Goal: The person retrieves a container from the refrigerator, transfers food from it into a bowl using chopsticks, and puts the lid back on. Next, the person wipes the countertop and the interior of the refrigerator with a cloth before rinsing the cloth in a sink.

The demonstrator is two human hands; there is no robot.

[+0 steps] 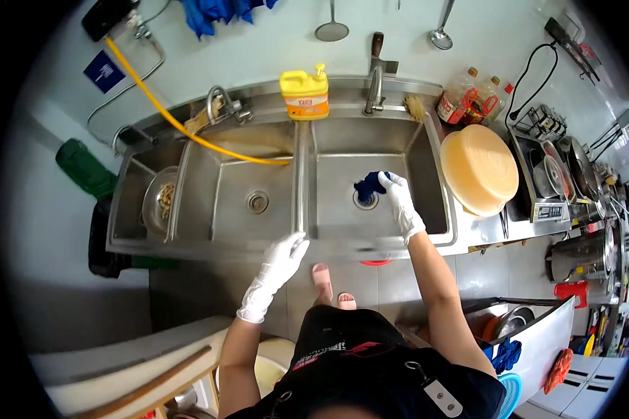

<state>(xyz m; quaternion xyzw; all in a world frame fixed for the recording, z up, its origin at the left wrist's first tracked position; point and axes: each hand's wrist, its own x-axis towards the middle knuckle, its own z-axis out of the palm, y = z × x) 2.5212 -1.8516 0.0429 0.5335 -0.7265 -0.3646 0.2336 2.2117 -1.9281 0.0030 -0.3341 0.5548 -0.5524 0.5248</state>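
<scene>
My right hand, in a white glove, pinches a dark blue cloth in the right sink basin. The cloth hangs over the drain and partly hides it. At the front rim of the sink, near the divider between the basins, is my left hand, also gloved in white. Its fingers are stretched out and it holds nothing; whether it touches the rim I cannot tell.
A yellow hose runs into the middle basin. On the back ledge stand a yellow jug and a faucet. The left basin has a bowl. To the right are a peach-coloured tub and several bottles.
</scene>
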